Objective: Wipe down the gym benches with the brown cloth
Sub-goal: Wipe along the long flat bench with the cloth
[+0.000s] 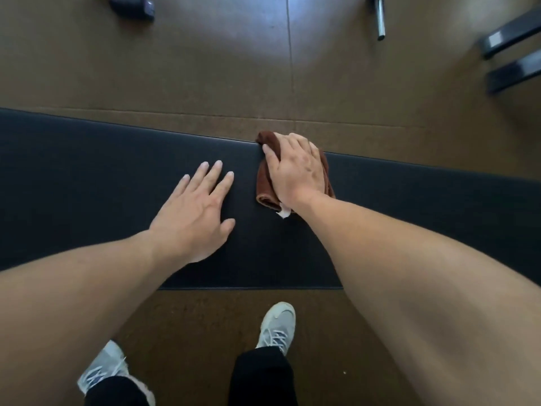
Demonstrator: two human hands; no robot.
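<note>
A long black padded gym bench [87, 183] runs across the view from left to right. The folded brown cloth [265, 183] lies on it at the far edge, a white tag showing at its near end. My right hand [297, 171] lies on top of the cloth, fingers curled over the bench's far edge with the cloth under them. My left hand [196, 212] rests flat on the bench pad to the left of the cloth, fingers straight and spread, holding nothing.
Brown rubber floor [205, 68] lies on both sides of the bench. Black metal frame feet [512, 54] stand at the far right, a chrome bar [380, 19] at the top, a dark object [131, 7] at top left. My two shoes [278, 326] stand near the bench.
</note>
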